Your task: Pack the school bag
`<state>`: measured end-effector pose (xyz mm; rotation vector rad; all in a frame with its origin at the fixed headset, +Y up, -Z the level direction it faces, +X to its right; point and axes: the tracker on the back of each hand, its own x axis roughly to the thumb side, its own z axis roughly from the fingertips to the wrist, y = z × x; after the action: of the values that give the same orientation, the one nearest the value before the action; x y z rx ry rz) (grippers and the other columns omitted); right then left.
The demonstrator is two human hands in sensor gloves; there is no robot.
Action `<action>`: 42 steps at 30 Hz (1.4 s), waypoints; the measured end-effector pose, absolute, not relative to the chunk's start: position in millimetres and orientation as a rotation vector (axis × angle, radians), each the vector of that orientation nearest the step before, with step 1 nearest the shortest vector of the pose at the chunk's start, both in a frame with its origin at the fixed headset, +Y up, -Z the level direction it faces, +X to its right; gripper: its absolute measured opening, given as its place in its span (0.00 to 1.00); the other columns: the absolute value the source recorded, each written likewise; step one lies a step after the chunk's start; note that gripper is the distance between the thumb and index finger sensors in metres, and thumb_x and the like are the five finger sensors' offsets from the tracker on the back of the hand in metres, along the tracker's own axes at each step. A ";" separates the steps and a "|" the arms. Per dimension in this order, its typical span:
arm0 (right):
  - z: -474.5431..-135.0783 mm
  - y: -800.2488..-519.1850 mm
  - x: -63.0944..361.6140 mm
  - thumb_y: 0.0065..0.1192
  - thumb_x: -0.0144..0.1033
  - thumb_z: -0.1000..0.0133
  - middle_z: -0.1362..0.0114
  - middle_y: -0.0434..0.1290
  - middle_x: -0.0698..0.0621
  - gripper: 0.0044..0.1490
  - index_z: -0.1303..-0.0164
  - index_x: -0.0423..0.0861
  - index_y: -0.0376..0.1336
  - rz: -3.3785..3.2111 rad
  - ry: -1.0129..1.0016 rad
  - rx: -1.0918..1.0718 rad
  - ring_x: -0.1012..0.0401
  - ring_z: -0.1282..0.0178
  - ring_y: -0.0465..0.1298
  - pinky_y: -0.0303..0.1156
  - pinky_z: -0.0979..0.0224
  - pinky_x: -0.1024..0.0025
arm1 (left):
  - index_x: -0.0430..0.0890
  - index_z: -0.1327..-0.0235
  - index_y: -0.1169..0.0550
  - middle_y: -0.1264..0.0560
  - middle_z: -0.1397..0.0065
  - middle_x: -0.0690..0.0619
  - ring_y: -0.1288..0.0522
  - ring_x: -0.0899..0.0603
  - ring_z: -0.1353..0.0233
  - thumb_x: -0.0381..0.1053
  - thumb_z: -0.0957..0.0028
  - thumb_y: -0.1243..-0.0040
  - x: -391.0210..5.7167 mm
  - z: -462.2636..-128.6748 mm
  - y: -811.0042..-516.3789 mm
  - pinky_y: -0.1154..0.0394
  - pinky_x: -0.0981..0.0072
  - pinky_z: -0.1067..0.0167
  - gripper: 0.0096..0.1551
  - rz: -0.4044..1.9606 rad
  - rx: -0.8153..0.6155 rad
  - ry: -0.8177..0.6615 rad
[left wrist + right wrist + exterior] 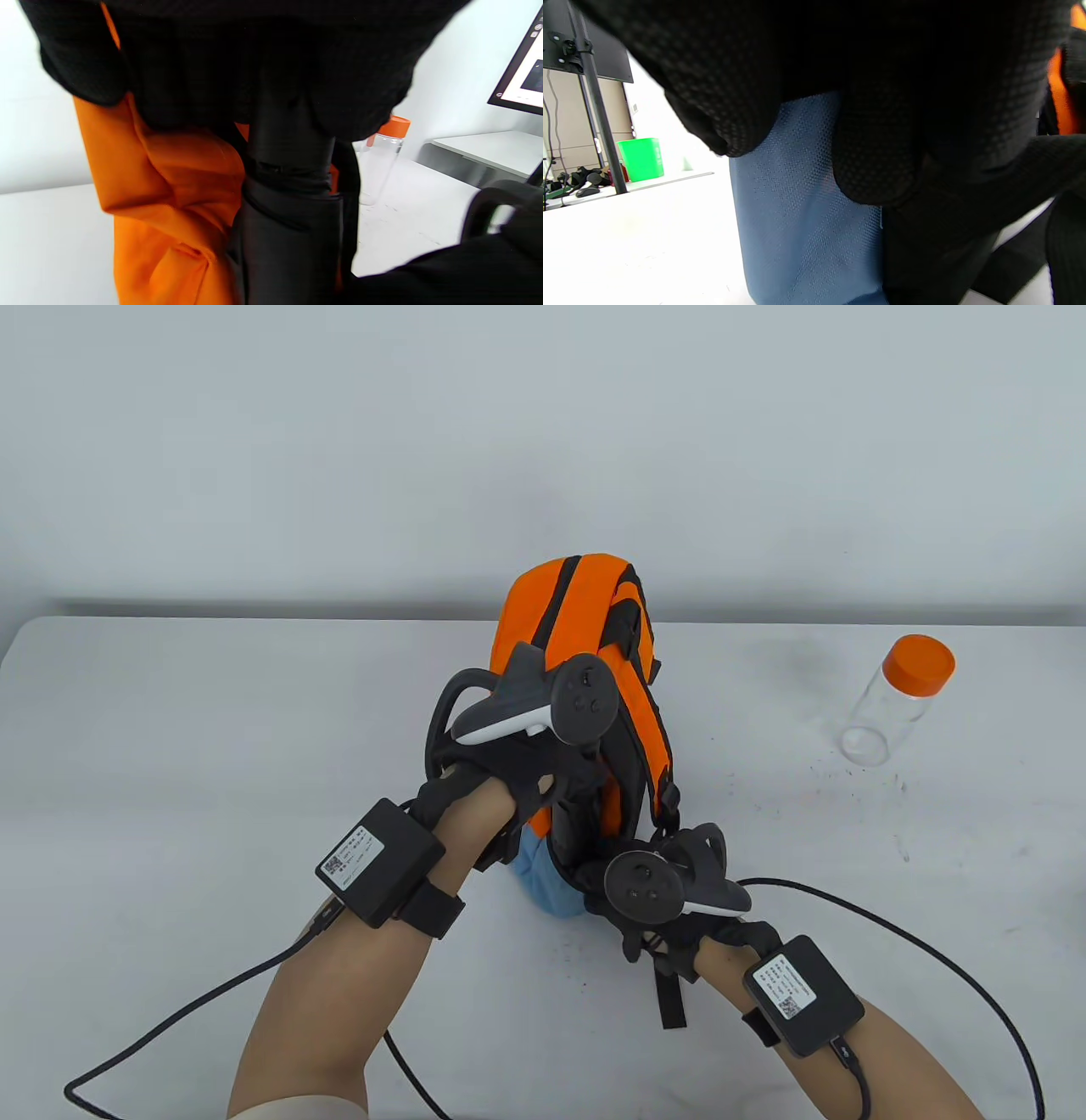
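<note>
An orange and black backpack [585, 602] stands upright in the middle of the table; it also shows in the left wrist view [169, 190]. A black folded item like an umbrella [288, 220] stands against its near side, its lower end by a blue mesh side pocket [543, 891]. My left hand [551, 780] grips the black item's top, its fingers [212, 63] wrapped over it. My right hand [619, 908] is low at the bag's base and holds the blue mesh pocket [797, 212] with its fingers [882, 127]. The pocket's inside is hidden.
A clear bottle with an orange cap [899, 700] stands at the right of the table, also visible in the left wrist view [382, 161]. A black bag strap [670, 997] trails toward the front edge. Glove cables [933, 942] lie on the table. A green bin [641, 159] stands off the table.
</note>
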<state>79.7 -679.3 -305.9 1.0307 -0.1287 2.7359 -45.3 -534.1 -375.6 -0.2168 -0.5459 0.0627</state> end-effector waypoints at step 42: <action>-418.8 -656.4 225.6 0.62 0.38 0.52 0.31 0.78 0.34 0.42 0.26 0.38 0.59 2.161 0.126 0.393 0.42 0.41 0.83 0.80 0.44 0.42 | 0.51 0.35 0.16 0.24 0.20 0.43 0.29 0.23 0.22 0.63 0.48 0.33 -118.1 -322.1 -556.3 0.31 0.23 0.28 0.30 -0.254 0.415 -0.616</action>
<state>225.6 -656.4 -418.8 0.3935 0.1263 2.1605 -118.1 -556.3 -322.1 0.4153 -0.6160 -0.2543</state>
